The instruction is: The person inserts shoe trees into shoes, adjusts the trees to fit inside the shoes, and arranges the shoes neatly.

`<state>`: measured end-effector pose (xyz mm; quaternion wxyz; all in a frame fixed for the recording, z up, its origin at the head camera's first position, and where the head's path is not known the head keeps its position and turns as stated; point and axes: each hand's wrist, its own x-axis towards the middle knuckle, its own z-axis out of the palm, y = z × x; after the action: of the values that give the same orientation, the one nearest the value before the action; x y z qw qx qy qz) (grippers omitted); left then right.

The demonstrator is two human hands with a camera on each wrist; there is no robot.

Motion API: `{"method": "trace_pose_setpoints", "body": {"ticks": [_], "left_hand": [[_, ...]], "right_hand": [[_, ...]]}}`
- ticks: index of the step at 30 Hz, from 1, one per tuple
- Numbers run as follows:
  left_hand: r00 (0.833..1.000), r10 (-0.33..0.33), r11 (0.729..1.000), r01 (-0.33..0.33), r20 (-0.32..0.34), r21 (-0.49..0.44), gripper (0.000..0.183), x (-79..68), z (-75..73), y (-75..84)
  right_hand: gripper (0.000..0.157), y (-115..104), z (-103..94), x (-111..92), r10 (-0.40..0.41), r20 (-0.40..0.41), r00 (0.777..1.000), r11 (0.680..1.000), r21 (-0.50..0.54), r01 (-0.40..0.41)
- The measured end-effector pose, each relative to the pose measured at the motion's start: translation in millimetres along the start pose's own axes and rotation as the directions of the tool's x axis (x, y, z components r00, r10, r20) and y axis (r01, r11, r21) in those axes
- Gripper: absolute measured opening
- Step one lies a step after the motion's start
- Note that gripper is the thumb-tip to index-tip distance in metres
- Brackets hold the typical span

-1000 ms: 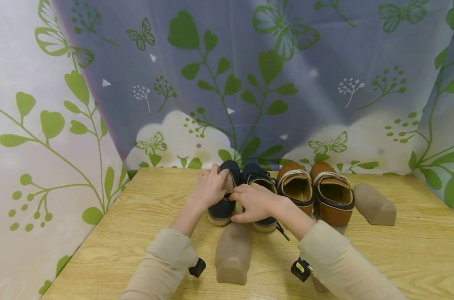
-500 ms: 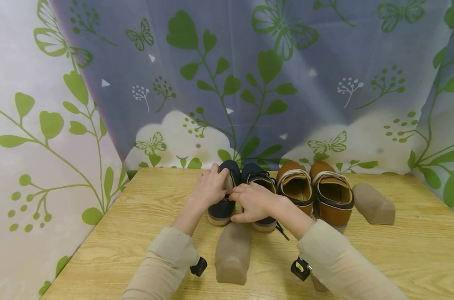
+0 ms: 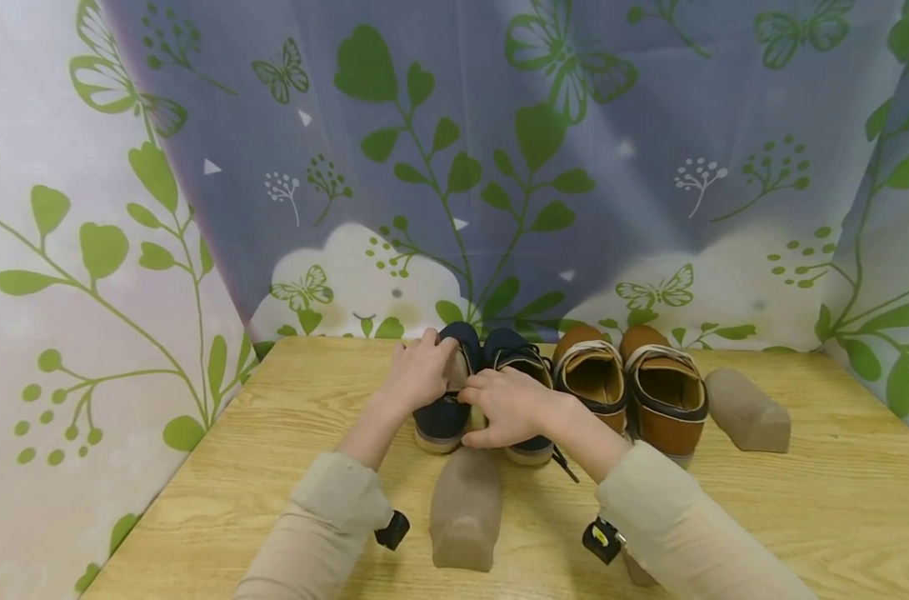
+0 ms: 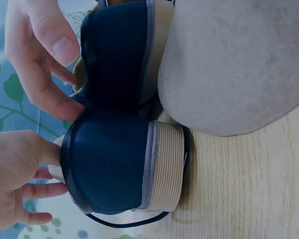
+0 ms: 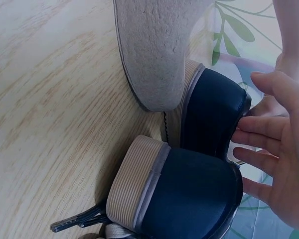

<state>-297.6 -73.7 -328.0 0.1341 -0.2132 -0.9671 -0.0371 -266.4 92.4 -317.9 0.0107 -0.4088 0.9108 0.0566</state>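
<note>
The left navy shoe (image 3: 442, 421) stands on the table with its heel toward me. My left hand (image 3: 418, 372) curls over its opening, fingers at a pale grey-beige shoe insert (image 4: 56, 172) that shows inside the collar. Most of that insert is hidden by the hand and shoe. Beside it my right hand (image 3: 510, 406) reaches across, its fairly straight fingertips at the collar's right side and its thumb apart. The right navy shoe (image 5: 192, 194) stands partly under this hand, laces loose. Another foot-shaped insert (image 3: 466, 508) lies in front of the shoes.
Two brown shoes (image 3: 591, 367) stand to the right of the navy pair. A further insert (image 3: 748, 411) lies right of them, and part of one more (image 3: 637, 571) shows under the right sleeve. A patterned curtain (image 3: 454, 167) hangs behind the wooden table (image 3: 297, 400).
The left forearm has shifted slightly left, and the left navy shoe's heel has tipped a little left with it. The right hand has stayed almost still.
</note>
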Motion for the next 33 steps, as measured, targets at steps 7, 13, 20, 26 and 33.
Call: {"method": "trace_pose_setpoints", "body": {"ticks": [7, 13, 20, 26, 33], "left_hand": [[0.999, 0.034, 0.999, -0.035, 0.017, 0.038, 0.024, 1.5, -1.3, 0.0], [0.997, 0.044, 0.999, -0.045, 0.061, 0.016, 0.032, 2.1, -1.7, 0.1], [0.994, 0.076, 0.996, -0.072, 0.082, -0.051, 0.041, 2.7, -2.0, 0.2], [0.994, 0.078, 0.994, -0.071, 0.082, -0.084, 0.04, 2.4, -2.3, 0.2], [0.994, 0.07, 0.992, -0.061, 0.078, -0.11, 0.036, 1.3, 1.2, -2.1]], "right_hand": [[0.058, 0.4, 1.1, -0.1, 0.001, -0.005, 1.0, 1.0, 0.0, -0.001], [0.058, 0.5, 1.8, -0.2, -0.002, -0.01, 1.0, 1.0, -0.006, 0.002], [0.057, 1.3, 1.0, -0.6, 0.0, -0.005, 1.0, 1.0, -0.006, 0.0], [0.058, 0.4, -0.2, -0.5, 0.019, 0.009, 1.0, 1.0, 0.001, -0.019], [0.059, -2.2, -0.3, -0.3, 0.03, 0.019, 0.999, 1.0, -0.002, -0.03]]}}
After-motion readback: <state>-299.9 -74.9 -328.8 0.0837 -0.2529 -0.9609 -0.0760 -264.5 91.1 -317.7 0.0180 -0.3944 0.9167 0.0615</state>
